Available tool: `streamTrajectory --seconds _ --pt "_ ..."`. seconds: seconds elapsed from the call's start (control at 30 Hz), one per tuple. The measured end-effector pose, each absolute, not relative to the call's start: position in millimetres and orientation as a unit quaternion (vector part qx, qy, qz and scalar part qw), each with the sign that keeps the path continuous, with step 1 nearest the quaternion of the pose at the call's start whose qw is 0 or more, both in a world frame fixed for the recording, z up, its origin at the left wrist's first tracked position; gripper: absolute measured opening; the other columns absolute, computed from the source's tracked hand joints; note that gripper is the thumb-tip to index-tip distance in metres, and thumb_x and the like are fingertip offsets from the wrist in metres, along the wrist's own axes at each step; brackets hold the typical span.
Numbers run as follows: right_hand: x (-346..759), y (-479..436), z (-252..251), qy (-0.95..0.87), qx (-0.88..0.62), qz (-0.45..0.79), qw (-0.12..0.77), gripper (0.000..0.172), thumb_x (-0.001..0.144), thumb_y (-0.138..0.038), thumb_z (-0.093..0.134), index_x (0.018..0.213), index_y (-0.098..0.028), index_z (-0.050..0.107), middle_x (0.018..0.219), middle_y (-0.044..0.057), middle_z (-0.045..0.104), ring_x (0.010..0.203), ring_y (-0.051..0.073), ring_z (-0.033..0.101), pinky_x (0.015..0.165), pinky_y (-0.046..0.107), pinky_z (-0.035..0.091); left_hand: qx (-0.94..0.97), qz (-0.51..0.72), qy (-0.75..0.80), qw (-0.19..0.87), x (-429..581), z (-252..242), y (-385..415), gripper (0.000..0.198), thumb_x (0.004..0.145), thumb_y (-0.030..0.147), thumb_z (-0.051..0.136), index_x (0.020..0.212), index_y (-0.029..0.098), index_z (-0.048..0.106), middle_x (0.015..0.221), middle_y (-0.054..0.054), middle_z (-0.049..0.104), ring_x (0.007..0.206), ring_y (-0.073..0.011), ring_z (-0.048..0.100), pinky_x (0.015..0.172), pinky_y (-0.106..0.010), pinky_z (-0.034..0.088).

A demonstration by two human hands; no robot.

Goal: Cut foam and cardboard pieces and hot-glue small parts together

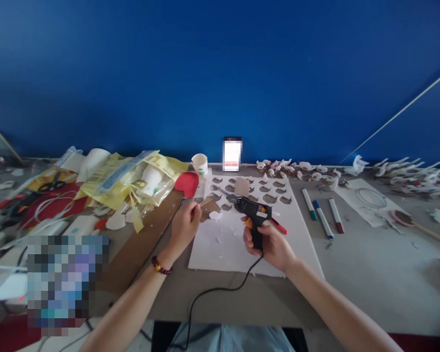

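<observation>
Over the white board (209,256), the right hand (273,244) grips a glue gun (255,215); the left hand (186,222) curls, its hold unclear; cutouts (270,199) occupy only the far half.

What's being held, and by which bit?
The right hand holds the black glue gun by its handle; whether the left hand holds anything is unclear.

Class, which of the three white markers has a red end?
The rightmost marker: its near end is dark red, whereas the leftmost marker shows green, the middle marker blue.
</observation>
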State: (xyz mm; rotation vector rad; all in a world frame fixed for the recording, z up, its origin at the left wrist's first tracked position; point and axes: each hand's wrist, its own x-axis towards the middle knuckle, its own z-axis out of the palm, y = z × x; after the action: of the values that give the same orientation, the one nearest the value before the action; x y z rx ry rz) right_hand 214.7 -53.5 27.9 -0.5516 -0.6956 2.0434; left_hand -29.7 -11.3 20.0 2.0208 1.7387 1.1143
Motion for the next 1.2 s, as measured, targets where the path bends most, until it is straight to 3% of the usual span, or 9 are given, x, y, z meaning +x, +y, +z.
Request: streamTrajectory --seconds 0.13,0.27,0.37,0.47,0.67,0.8,0.93,1.03,1.2 --pt "219 -52 28 -0.263 -0.206 0.828 0.450 0.029 0.078 -0.025 0.052 0.104 -0.016 0.060 0.066 0.002 0.056 0.053 0.013 0.045 0.042 0.022 0.028 0.701 0.280 0.655 0.022 -38 18 -5 0.032 0.092 0.026 0.038 0.063 0.019 0.049 0.060 -0.002 0.056 0.058 -0.0153 0.050 0.054 -0.028 0.027" --pt "221 -51 27 -0.272 -0.206 0.822 0.456 0.027 0.078 -0.024 0.050 0.103 -0.016 0.060 0.065 0.002 0.054 0.052 0.013 0.044 0.041 0.023 0.028 0.694 0.239 0.678 -0.017 -41 21 -3 0.033 0.092 0.032 0.043 0.064 0.020 0.056 0.067 -0.005 0.063 0.063 -0.0173 0.056 0.055 -0.028 0.029" --pt "222 -51 27 -0.280 -0.222 0.812 0.461 0.028 0.078 -0.024 0.050 0.103 -0.017 0.059 0.065 0.002 0.053 0.053 0.014 0.044 0.042 0.023 0.027 0.701 0.267 0.660 -0.041 -48 21 0 0.023 0.090 0.026 0.045 0.080 0.021 0.065 0.082 -0.005 0.068 0.077 -0.0196 0.061 0.061 -0.028 0.036" --pt "223 -51 27 -0.288 -0.249 0.799 0.465 0.028 0.077 -0.025 0.051 0.103 -0.018 0.058 0.066 0.001 0.052 0.054 0.014 0.043 0.042 0.024 0.026 0.721 0.286 0.627 -0.066 -56 17 3 0.025 0.089 0.019 0.045 0.097 0.023 0.068 0.094 -0.006 0.069 0.088 -0.0220 0.061 0.071 -0.030 0.042" --pt "224 -50 27 -0.291 -0.264 0.792 0.468 0.029 0.075 -0.025 0.051 0.103 -0.018 0.057 0.066 0.001 0.051 0.055 0.015 0.044 0.043 0.025 0.025 0.725 0.291 0.619 -0.075 -57 15 5 0.031 0.092 0.032 0.045 0.070 0.022 0.065 0.085 -0.006 0.069 0.082 -0.0218 0.060 0.073 -0.032 0.044" --pt "224 -50 29 -0.290 -0.265 0.787 0.475 0.029 0.075 -0.025 0.051 0.103 -0.018 0.057 0.066 0.001 0.051 0.055 0.015 0.044 0.044 0.024 0.026 0.707 0.328 0.624 -0.053 -57 19 6 0.026 0.091 0.021 0.040 0.084 0.019 0.065 0.095 -0.009 0.068 0.092 -0.0221 0.061 0.078 -0.031 0.045" --pt "228 -48 34 -0.287 -0.286 0.774 0.486 0.029 0.073 -0.027 0.053 0.101 -0.018 0.057 0.065 0.001 0.049 0.054 0.014 0.042 0.043 0.024 0.027 0.664 0.380 0.644 -0.005 -61 24 6 0.020 0.088 0.027 0.050 0.094 0.019 0.067 0.089 -0.005 0.071 0.072 -0.0180 0.063 0.067 -0.028 0.047" --pt "233 -46 37 -0.280 -0.301 0.771 0.487 0.028 0.074 -0.032 0.054 0.098 -0.019 0.058 0.064 0.001 0.048 0.054 0.015 0.041 0.040 0.024 0.027 0.656 0.396 0.642 0.029 -61 27 4 0.025 0.088 0.037 0.053 0.086 0.019 0.069 0.080 -0.005 0.071 0.063 -0.0161 0.061 0.062 -0.027 0.047" --pt "240 -44 39 -0.309 -0.307 0.744 0.507 0.024 0.078 -0.039 0.053 0.090 -0.020 0.060 0.059 0.001 0.051 0.054 0.017 0.045 0.049 0.030 0.037 0.684 0.416 0.599 -0.002 -62 26 6 0.031 0.092 0.033 0.044 0.079 0.019 0.068 0.106 -0.010 0.069 0.101 -0.0216 0.063 0.089 -0.034 0.048"
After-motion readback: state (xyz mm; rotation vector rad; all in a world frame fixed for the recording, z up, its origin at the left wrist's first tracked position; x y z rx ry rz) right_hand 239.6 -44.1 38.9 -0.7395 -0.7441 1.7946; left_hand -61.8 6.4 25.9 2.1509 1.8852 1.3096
